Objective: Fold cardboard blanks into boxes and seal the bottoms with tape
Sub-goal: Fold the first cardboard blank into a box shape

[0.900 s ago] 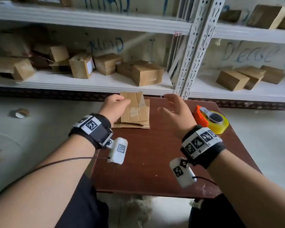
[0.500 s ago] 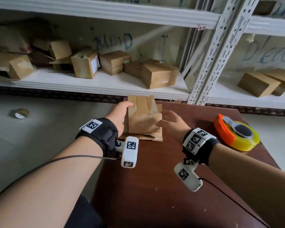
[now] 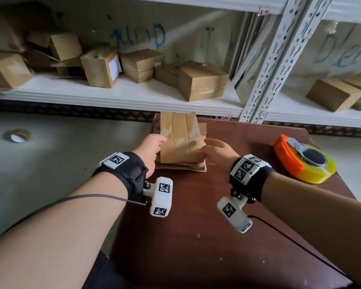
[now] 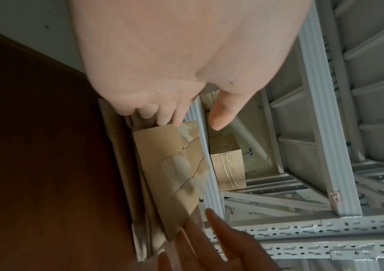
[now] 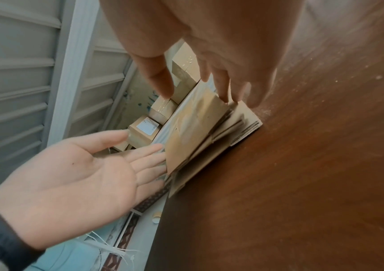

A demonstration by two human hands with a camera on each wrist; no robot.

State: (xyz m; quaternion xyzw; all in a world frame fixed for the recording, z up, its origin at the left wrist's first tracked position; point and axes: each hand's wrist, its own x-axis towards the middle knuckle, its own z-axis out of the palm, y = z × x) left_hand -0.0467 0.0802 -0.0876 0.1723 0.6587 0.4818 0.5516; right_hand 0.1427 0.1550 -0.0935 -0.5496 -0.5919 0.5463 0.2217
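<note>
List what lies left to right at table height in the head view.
Brown tape roll on the floor → left hand → flat cardboard blank, lifted → right hand → orange and yellow tape dispenser.

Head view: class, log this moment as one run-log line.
step: lifting top blank off stack | left hand: fingers on left edge | right hand: fingers on right edge | tape dispenser: untouched

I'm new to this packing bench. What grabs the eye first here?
Both hands, left hand and right hand, flank a tilted cardboard blank raised off the stack of blanks at the far edge of the brown table. To the right lies an orange-and-yellow tape dispenser.
</note>
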